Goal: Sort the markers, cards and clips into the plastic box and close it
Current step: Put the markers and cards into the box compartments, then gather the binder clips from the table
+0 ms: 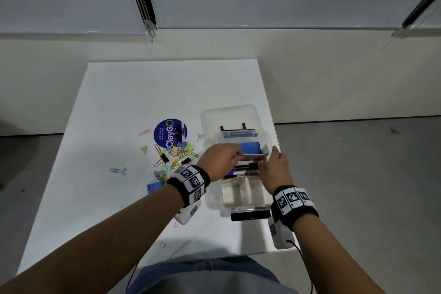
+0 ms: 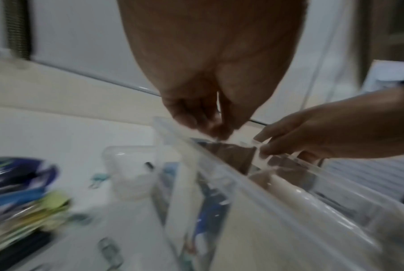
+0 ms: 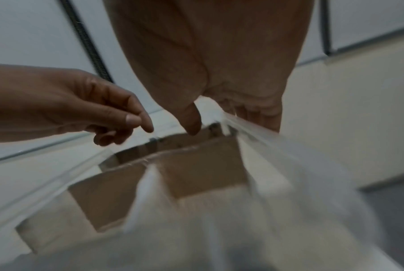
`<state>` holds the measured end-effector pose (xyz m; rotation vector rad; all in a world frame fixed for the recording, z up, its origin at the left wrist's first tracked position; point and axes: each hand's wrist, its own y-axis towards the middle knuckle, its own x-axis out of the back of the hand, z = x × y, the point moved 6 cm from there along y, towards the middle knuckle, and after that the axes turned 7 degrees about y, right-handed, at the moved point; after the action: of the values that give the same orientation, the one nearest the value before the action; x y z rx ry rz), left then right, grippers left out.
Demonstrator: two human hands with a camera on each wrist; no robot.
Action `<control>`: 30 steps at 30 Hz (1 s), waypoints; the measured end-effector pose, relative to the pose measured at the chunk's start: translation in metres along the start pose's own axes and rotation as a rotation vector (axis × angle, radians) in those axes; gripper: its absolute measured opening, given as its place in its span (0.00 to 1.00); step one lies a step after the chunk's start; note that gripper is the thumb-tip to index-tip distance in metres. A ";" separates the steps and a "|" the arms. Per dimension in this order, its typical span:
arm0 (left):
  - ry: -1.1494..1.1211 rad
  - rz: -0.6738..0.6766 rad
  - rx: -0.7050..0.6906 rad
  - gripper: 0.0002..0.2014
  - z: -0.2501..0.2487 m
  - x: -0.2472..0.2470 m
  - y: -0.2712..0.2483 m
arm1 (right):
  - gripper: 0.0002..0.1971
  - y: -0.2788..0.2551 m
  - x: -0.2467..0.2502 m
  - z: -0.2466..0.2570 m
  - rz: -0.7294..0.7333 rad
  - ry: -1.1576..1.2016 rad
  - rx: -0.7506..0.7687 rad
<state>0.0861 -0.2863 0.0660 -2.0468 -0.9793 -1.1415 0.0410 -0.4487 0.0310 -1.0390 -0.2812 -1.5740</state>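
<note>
A clear plastic box [image 1: 214,198] with dividers stands on the right of the white table. Both hands meet over its middle. My left hand [image 1: 235,155] pinches the left end of a brown stack of cards [image 1: 254,156], and my right hand [image 1: 267,160] pinches the right end at the box wall. The cards [image 3: 191,161] stand on edge inside a compartment. In the wrist views the left hand [image 2: 216,131] and the right hand [image 3: 226,124] have their fingertips at the cards' top edge. Dark markers [image 1: 245,169] lie in the box just below the hands. A pile of coloured clips [image 1: 175,156] sits left of the box.
The clear lid [image 1: 229,114] lies behind the box, and a black latch [image 1: 249,215] is at its near end. A round purple sticker [image 1: 170,132], a red paper clip [image 1: 144,132], a blue clip [image 1: 117,170] and a blue card [image 1: 154,186] lie on the table.
</note>
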 end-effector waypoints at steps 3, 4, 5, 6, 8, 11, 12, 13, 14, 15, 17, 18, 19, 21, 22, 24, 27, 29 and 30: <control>-0.084 -0.145 0.170 0.05 0.063 0.017 -0.026 | 0.30 -0.018 -0.001 0.057 -0.093 -0.106 0.230; -0.056 -0.124 0.235 0.04 0.088 0.016 -0.036 | 0.28 -0.025 -0.011 0.076 -0.054 -0.096 0.288; -0.028 -0.078 0.305 0.04 0.114 0.012 -0.048 | 0.25 -0.032 -0.024 0.094 -0.001 -0.088 0.346; -0.006 -0.010 0.375 0.07 0.137 0.006 -0.061 | 0.22 -0.039 -0.041 0.108 0.061 -0.099 0.393; 0.036 0.138 0.466 0.17 0.172 -0.006 -0.090 | 0.17 -0.053 -0.074 0.130 0.141 -0.227 0.464; 0.099 0.290 0.466 0.31 0.203 -0.025 -0.128 | 0.18 -0.062 -0.106 0.144 0.115 -0.473 0.426; 0.119 0.336 0.445 0.36 0.210 -0.034 -0.138 | 0.20 -0.064 -0.112 0.148 0.082 -0.503 0.409; 0.139 0.369 0.417 0.39 0.213 -0.040 -0.145 | 0.23 -0.066 -0.117 0.154 0.042 -0.524 0.414; 0.164 0.385 0.390 0.41 0.215 -0.044 -0.149 | 0.25 -0.068 -0.123 0.159 0.013 -0.536 0.438; 0.187 0.378 0.371 0.40 0.216 -0.047 -0.151 | 0.26 -0.072 -0.130 0.166 -0.005 -0.539 0.486; 0.196 0.335 0.345 0.34 0.219 -0.048 -0.152 | 0.24 -0.083 -0.154 0.177 0.049 -0.533 0.628; 0.178 0.305 0.347 0.32 0.223 -0.045 -0.152 | 0.23 -0.090 -0.169 0.182 0.097 -0.521 0.700; 0.136 0.283 0.364 0.29 0.229 -0.045 -0.152 | 0.22 -0.094 -0.183 0.183 0.159 -0.506 0.707; 0.040 0.280 0.392 0.26 0.236 -0.037 -0.154 | 0.21 -0.091 -0.213 0.169 0.321 -0.488 0.498; 0.003 0.279 0.395 0.24 0.239 -0.034 -0.155 | 0.21 -0.088 -0.224 0.158 0.376 -0.485 0.367; -0.064 0.266 0.388 0.16 0.236 -0.025 -0.155 | 0.23 -0.085 -0.238 0.146 0.426 -0.484 0.226; -0.235 0.204 0.440 0.19 0.239 -0.016 -0.153 | 0.26 -0.082 -0.244 0.145 0.414 -0.469 0.213; -0.333 0.194 0.433 0.17 0.239 -0.014 -0.148 | 0.24 -0.080 -0.238 0.150 0.393 -0.441 0.227; -0.386 0.200 0.421 0.13 0.234 -0.011 -0.144 | 0.22 -0.080 -0.233 0.152 0.415 -0.404 0.233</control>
<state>0.0678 -0.0294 -0.0305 -1.9876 -1.0579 -0.3970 0.0253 -0.1649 -0.0251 -1.1397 -0.4785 -0.9302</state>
